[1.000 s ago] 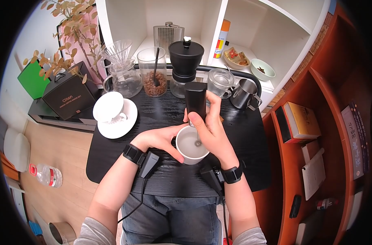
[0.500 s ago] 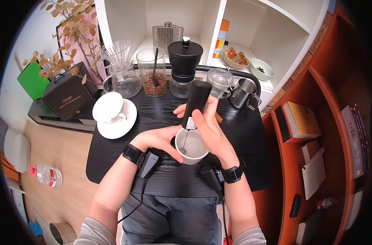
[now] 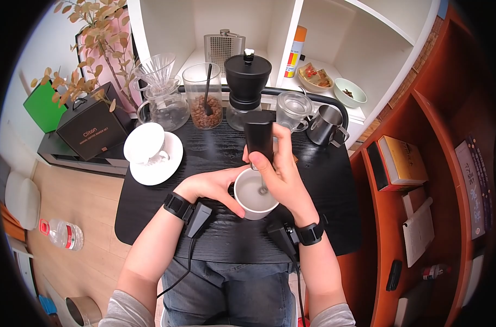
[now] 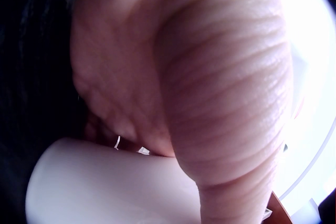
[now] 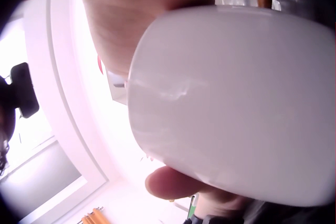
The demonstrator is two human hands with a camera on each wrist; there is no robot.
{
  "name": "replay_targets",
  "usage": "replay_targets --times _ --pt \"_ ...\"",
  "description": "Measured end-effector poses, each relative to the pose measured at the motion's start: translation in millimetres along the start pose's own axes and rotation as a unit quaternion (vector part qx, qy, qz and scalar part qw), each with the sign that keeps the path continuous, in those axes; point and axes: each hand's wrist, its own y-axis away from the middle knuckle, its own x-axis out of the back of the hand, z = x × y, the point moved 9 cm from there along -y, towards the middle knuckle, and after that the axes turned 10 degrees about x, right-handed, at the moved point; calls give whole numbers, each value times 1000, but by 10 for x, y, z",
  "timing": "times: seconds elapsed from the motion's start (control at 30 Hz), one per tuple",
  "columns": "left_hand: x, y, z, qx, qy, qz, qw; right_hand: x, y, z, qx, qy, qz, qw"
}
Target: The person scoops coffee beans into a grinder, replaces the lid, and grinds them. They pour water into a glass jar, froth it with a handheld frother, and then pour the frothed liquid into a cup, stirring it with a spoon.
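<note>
In the head view my left hand grips a white cup from the left, thumb along its near side. The left wrist view shows the thumb lying over the cup's white wall. My right hand holds a black handheld milk frother above the cup, thumb against the handle. The frother's thin wand reaches down inside, its whisk end near the right part of the pale contents. From the right wrist, the cup fills much of the view, hiding the frother.
A white cup tipped on a saucer lies left on the black table. Along the back stand a glass dripper and server, a jar of beans, a grinder, a glass cup and a steel pitcher.
Half a second ago the frother leaned, its whisk at the cup's left; now it stands more upright with the whisk toward the right, much as one second ago. The left hand and cup stay put.
</note>
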Motion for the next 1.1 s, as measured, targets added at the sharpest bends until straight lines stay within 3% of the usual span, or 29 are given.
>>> replay_targets --times 0.07,0.3,0.37,0.5,0.8,0.87,1.1 --pt "6 -2 0 -2 1 1 1000 27 -9 -44 48 7 28 998" --pt "25 -11 -74 20 -3 4 1000 28 -19 -13 49 -6 34 998" --pt "10 -7 -78 32 4 -1 999 -19 12 104 -29 -54 6 998" --pt "13 -3 -70 27 -19 -4 999 -46 33 102 -91 -80 -15 992" --pt "10 -6 -53 12 -8 -3 1000 -47 11 26 -19 -43 -20 999" --pt "-3 -8 -32 6 -4 -8 1000 13 7 -20 15 -29 19 999" --pt "-17 -14 30 -2 5 -6 1000 58 -20 -50 12 -78 57 995"
